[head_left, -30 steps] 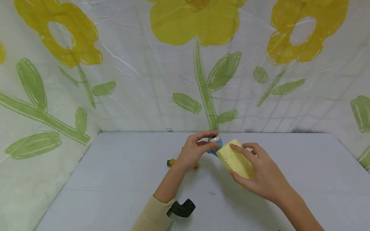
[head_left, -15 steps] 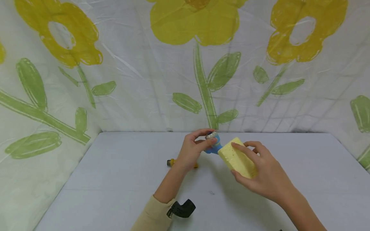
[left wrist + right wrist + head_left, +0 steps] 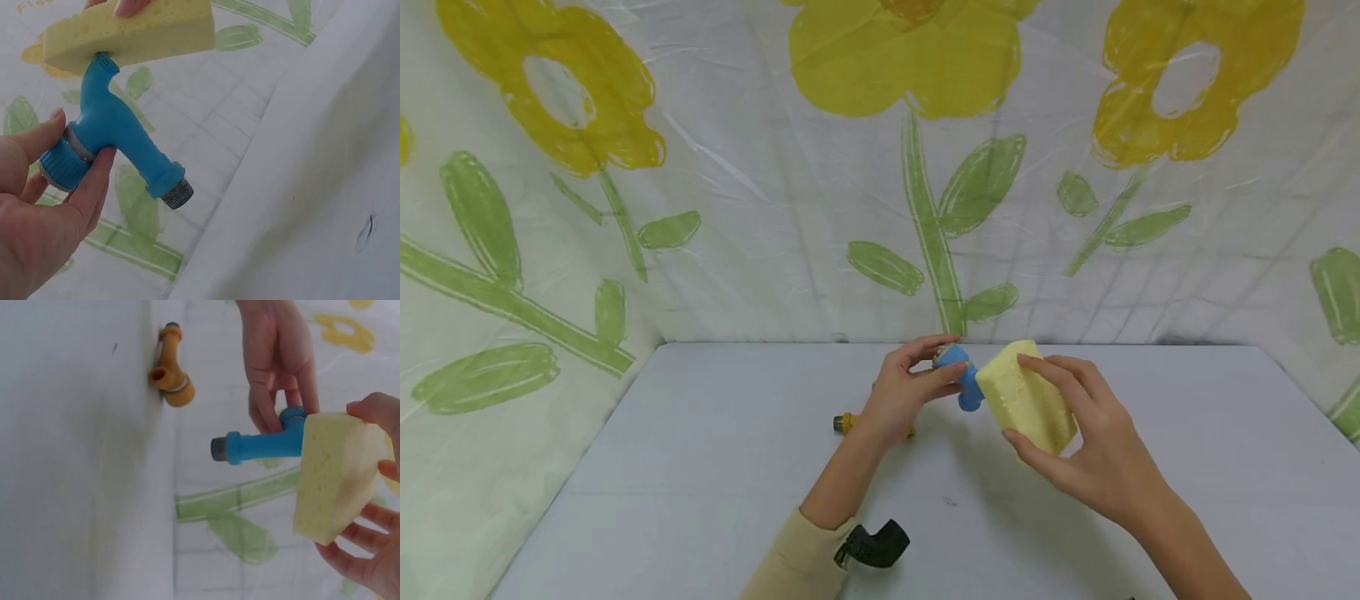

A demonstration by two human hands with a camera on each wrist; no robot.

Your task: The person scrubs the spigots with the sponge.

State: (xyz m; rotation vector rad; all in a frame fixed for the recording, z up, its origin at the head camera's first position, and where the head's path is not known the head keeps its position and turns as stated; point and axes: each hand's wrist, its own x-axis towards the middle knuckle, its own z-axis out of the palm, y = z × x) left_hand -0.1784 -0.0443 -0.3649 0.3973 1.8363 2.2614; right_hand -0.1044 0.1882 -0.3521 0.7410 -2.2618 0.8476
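Note:
My left hand pinches a blue plastic tap by its ribbed round knob, between thumb and fingers. In the left wrist view the tap's dark threaded end points down to the right, and its spout mouth meets the underside of a yellow sponge. My right hand grips that block-shaped sponge, thumb on one side and fingers on the other. Both things are held up over the table. From the right wrist view the sponge hides the tap's spout.
An orange-yellow tap lies on the white table behind my left forearm, partly hidden in the head view. A black wrist camera sits at my left sleeve. A white curtain with painted flowers hangs behind the table.
The tap has turned in my left hand, so its blue side and lower end now show instead of the silvery knob face. The sponge has tilted and shifted slightly up and right.

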